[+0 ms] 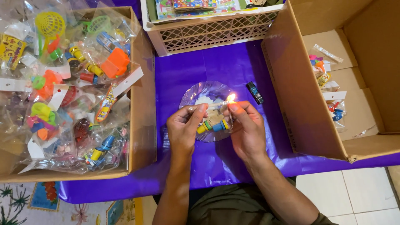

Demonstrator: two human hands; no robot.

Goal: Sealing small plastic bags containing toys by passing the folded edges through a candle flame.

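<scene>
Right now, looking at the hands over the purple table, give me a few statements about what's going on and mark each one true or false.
1. Both hands hold a clear plastic packet with a small flame at its top edge. True.
2. The cardboard box on the left is empty. False: it is full of bagged small toys.
3. A dark lighter lies on the purple table cover, right of the flame. True.
4. The right hand rests inside the cardboard box on the right. False: it is over the table, pinching the packet opposite the left hand.
5. A white lattice crate sits at the table's far edge. True.
</scene>
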